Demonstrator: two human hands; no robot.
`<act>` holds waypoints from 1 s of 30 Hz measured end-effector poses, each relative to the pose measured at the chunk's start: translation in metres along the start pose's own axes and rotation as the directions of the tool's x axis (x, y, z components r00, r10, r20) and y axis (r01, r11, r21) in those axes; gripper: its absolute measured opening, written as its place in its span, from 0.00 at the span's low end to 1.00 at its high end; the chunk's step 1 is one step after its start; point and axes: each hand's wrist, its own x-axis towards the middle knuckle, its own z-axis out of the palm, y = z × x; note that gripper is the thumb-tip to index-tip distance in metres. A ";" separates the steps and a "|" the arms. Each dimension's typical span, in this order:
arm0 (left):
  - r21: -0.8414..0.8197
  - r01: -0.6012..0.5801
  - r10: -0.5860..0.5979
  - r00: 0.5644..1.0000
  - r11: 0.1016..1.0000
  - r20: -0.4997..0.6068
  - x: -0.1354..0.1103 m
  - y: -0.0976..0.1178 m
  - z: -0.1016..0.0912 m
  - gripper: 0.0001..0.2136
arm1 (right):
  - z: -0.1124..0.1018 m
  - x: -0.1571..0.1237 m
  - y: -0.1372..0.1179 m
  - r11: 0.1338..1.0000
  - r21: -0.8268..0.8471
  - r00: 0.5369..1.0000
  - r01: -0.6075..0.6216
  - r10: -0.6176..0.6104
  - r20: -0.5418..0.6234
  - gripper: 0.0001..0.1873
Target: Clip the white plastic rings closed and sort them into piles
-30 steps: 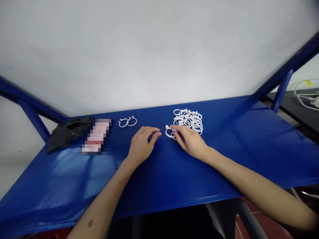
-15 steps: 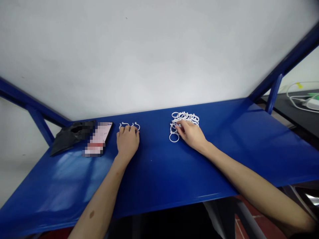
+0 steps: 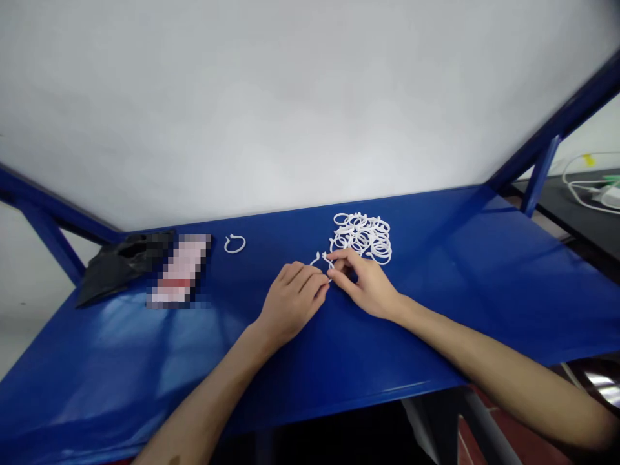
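Note:
A white plastic open ring with knobbed ends (image 3: 316, 258) is held between my two hands, in front of the pile. My left hand (image 3: 295, 298) grips its left side, with the fingers bent over it and covering the lower part. On the right side, my right hand (image 3: 369, 284) pinches the ring between thumb and fingers. Its two knobbed ends point away from me with a small gap between them. Just beyond my right hand lies a pile of similar white rings (image 3: 358, 240). Another single white ring (image 3: 235, 250) rests apart, farther left.
The blue table (image 3: 271, 387) stands against a white wall (image 3: 290, 116). At its left are a phone with a blurred screen (image 3: 181, 265) and a black bag (image 3: 116, 274). Blue frame bars rise on both sides. White cables (image 3: 576, 194) lie on a dark surface at right.
My left hand has moved right from the two separate rings, and one remains there. My right hand has come off the pile toward me. Both hands now meet at one ring.

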 end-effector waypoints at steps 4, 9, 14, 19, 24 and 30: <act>-0.120 0.012 -0.011 1.000 0.993 0.010 -0.002 0.004 0.003 0.04 | 0.004 -0.003 0.001 0.998 0.057 0.999 0.003 0.000 -0.038 0.11; -0.288 0.394 -0.423 0.905 0.873 -0.043 -0.001 0.001 0.001 0.04 | 0.000 -0.004 0.003 0.999 -0.021 0.997 0.036 -0.037 -0.066 0.10; -0.484 0.546 -0.488 0.835 0.684 0.252 0.004 -0.004 -0.002 0.08 | -0.001 -0.004 0.001 0.989 -0.056 0.991 0.135 -0.134 0.018 0.09; -0.534 0.571 -0.481 0.819 0.623 0.314 0.001 -0.004 0.000 0.08 | -0.002 -0.006 -0.001 0.977 -0.008 0.975 0.213 -0.212 0.068 0.09; -0.524 0.541 -0.424 0.841 0.658 0.336 -0.005 -0.007 0.000 0.08 | -0.004 -0.010 -0.002 0.967 -0.011 0.957 0.253 -0.249 0.146 0.11; -0.519 0.513 -0.361 0.856 0.684 0.370 -0.003 -0.008 0.001 0.07 | -0.010 -0.005 -0.001 0.925 -0.113 0.917 0.362 -0.332 0.222 0.14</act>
